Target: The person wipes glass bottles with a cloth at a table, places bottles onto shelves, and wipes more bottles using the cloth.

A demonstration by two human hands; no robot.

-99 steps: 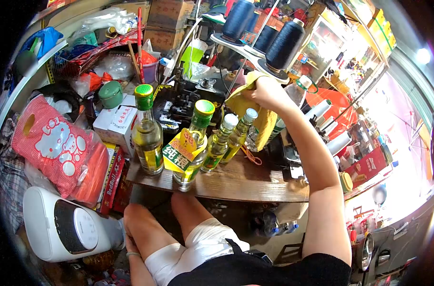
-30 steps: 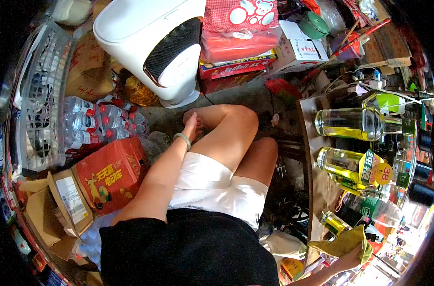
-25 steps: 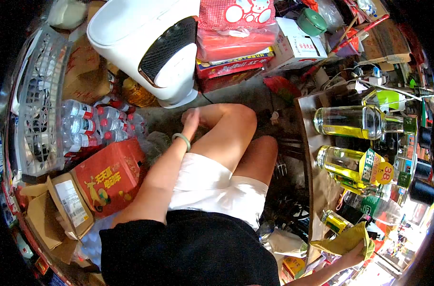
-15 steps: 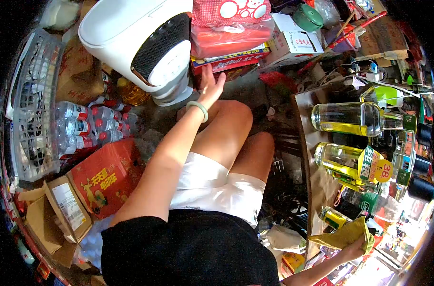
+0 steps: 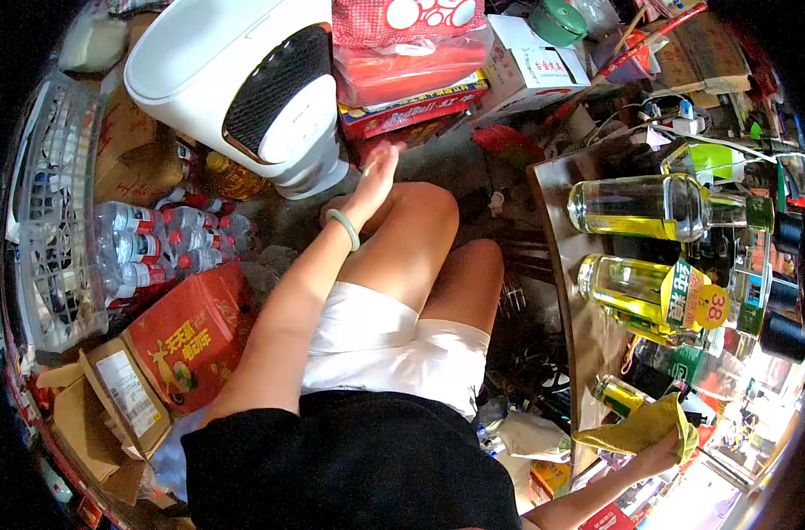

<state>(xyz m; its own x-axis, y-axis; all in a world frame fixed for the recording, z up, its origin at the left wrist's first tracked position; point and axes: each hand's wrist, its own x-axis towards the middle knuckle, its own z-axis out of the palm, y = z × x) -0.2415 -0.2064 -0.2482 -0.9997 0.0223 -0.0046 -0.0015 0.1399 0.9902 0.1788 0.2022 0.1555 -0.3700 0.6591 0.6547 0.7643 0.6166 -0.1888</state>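
Note:
My left hand [image 5: 378,181], with a pale bracelet at its wrist, is raised above my knee, its fingers stretched out and nothing in them. My right hand [image 5: 657,455], at the lower right, grips a yellow-green cloth [image 5: 628,433]. Next to the cloth is a small bottle [image 5: 618,395] with yellow liquid. Along the wooden table [image 5: 569,230] stand a tall clear bottle [image 5: 637,208] and a bottle with a yellow tag [image 5: 628,284]; part of another bottle shows behind the tagged one.
A white appliance [image 5: 235,79] stands beyond my left hand, near red boxes [image 5: 411,115] topped by red bags [image 5: 411,66]. Bottled water packs [image 5: 133,238], a red carton [image 5: 190,340] and an open cardboard box [image 5: 124,397] are at the left. Dark thread cones [image 5: 784,337] are at the right edge.
The view has turned from the table toward my lap and the floor. My left hand has lifted from beside my leg and opened. My right hand still holds the cloth.

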